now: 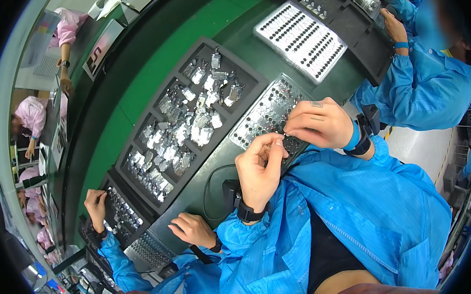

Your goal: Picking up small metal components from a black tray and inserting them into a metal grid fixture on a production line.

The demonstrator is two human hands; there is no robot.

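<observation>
While your left hand [259, 170] hovers at the near edge of the clear parts tray [268, 112], its thumb and forefinger are pressed together on something too small to make out. Your right hand [320, 123] sits just beside it, fingers curled down onto the same tray edge, tips pinched close; what they grip, you can't tell. That tray lies on the green bench [135, 94], right next to the black compartment tray [191, 123] heaped with small silver parts. A co-worker's hands [193, 229] work another tray at your left.
</observation>
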